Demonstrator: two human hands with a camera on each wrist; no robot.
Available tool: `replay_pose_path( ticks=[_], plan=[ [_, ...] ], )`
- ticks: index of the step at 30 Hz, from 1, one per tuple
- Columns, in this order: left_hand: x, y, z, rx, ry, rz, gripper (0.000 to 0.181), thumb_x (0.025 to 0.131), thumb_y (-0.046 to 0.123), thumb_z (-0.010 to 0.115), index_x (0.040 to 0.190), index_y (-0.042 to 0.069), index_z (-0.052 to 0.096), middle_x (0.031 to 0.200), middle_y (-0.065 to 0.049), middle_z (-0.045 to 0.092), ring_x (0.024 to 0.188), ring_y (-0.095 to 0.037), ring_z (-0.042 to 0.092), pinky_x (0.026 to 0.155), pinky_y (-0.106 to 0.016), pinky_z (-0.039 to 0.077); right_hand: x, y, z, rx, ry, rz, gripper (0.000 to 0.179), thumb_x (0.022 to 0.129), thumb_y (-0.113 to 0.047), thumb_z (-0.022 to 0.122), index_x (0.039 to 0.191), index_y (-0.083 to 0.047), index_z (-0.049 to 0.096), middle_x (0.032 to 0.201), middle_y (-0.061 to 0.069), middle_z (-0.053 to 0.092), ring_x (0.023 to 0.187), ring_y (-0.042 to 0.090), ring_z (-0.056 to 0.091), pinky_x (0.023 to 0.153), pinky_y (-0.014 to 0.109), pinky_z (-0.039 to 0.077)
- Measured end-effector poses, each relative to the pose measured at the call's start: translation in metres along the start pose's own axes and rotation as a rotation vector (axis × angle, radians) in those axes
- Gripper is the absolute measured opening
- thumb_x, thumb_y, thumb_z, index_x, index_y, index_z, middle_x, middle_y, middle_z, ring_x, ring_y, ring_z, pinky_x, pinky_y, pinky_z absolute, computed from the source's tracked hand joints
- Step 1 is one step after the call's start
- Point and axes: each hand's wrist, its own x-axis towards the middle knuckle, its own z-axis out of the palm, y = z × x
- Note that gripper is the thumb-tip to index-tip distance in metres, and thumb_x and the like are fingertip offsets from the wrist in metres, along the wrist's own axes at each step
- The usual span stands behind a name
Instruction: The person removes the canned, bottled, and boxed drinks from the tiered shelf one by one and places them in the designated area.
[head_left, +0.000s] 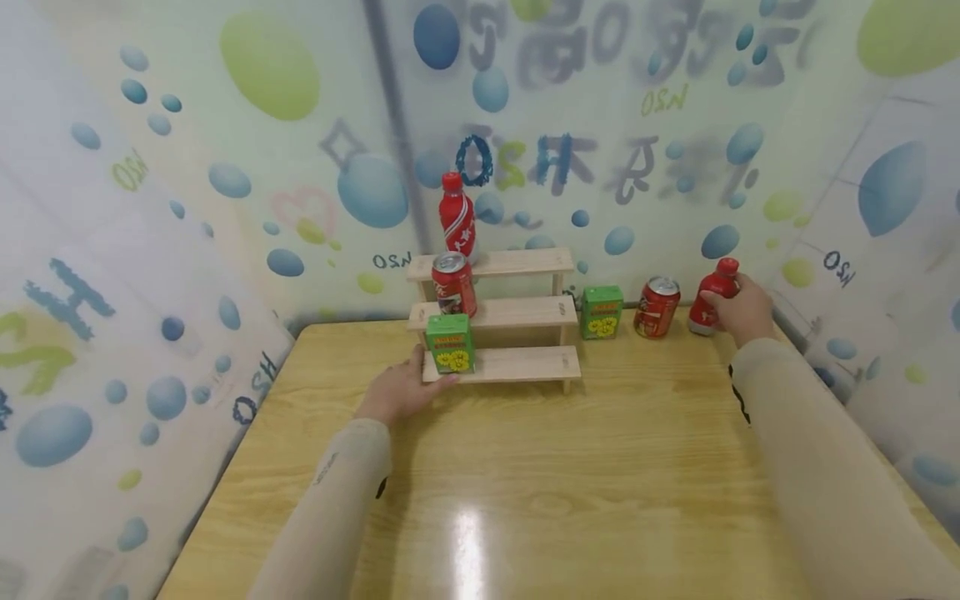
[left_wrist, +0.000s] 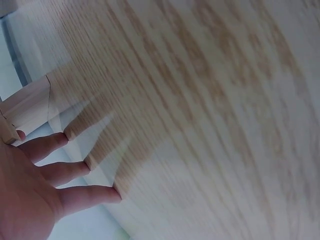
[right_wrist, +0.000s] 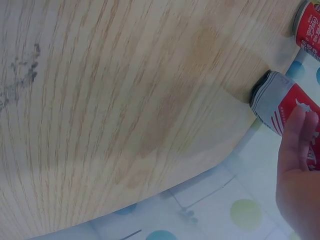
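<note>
My right hand (head_left: 750, 311) grips a small red bottle (head_left: 703, 315) at the far right of the table's back edge. In the right wrist view the fingers lie against the red label of this bottle (right_wrist: 287, 106), whose base is close to the tabletop. At the left end of a three-step wooden shelf (head_left: 525, 364), my left hand (head_left: 397, 390) touches the lowest step, thumb along its front. Straight, spread fingers (left_wrist: 82, 197) meet the table in the left wrist view. Beside the left hand, a green box with yellow flowers (head_left: 451, 343) stands on that step.
A red can (head_left: 454, 287) is on the middle step, and another red bottle (head_left: 457, 218) on the top one. Between shelf and right hand stand a second green box (head_left: 602, 312) and a red can (head_left: 657, 308). Patterned walls (head_left: 300, 208) border the wooden table (head_left: 562, 475).
</note>
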Motion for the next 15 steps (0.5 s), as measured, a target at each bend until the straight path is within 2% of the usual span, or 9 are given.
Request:
replay_pose_path(
  ticks=[2,5,9,12,15],
  plan=[
    [0.0013,0.0,-0.0007,0.011,0.006,0.005,0.129,0.084,0.101,0.032,0.173,0.012,0.004,0.165,-0.023,0.046,0.147,-0.048,0.052,0.123,-0.061,0.043,0.0009,0.0004,0.0008,0.021,-0.006,0.013,0.08,0.109,-0.039,0.058,0.167,0.002,0.022,0.159,0.037,0.045,0.12,0.044,0.067,0.082,0.041,0.068],
    [0.0025,-0.0004,-0.0007,0.006,0.008,0.008,0.129,0.084,0.102,0.032,0.173,0.012,0.005,0.165,-0.023,0.047,0.146,-0.048,0.052,0.122,-0.062,0.043,0.0026,0.0028,0.0019,0.045,-0.011,0.021,0.08,0.109,-0.038,0.059,0.168,0.001,0.02,0.158,0.036,0.046,0.097,0.029,0.073,0.067,0.027,0.065],
    [0.0025,-0.0013,0.0,-0.006,0.003,0.008,0.13,0.083,0.102,0.033,0.173,0.013,0.005,0.167,-0.022,0.043,0.148,-0.048,0.05,0.124,-0.062,0.041,0.0032,0.005,0.0032,0.064,-0.008,0.028,0.08,0.109,-0.038,0.06,0.168,0.0,0.022,0.158,0.037,0.047,0.078,0.013,0.069,0.066,0.029,0.066],
    [0.0024,-0.0018,0.0005,-0.011,0.003,0.009,0.13,0.083,0.102,0.034,0.173,0.012,0.004,0.169,-0.022,0.041,0.15,-0.048,0.048,0.124,-0.062,0.04,0.0031,0.0053,0.0043,0.065,-0.004,0.03,0.079,0.108,-0.039,0.061,0.166,0.0,0.025,0.156,0.037,0.048,0.077,0.013,0.068,0.069,0.034,0.067],
    [0.0023,-0.0022,0.0007,-0.007,0.003,0.011,0.131,0.083,0.102,0.033,0.173,0.012,0.005,0.168,-0.023,0.042,0.149,-0.049,0.048,0.124,-0.063,0.04,0.0018,0.0043,0.0051,0.065,-0.001,0.021,0.077,0.109,-0.039,0.06,0.166,0.0,0.027,0.155,0.036,0.05,0.084,0.02,0.07,0.072,0.037,0.068]
  ],
)
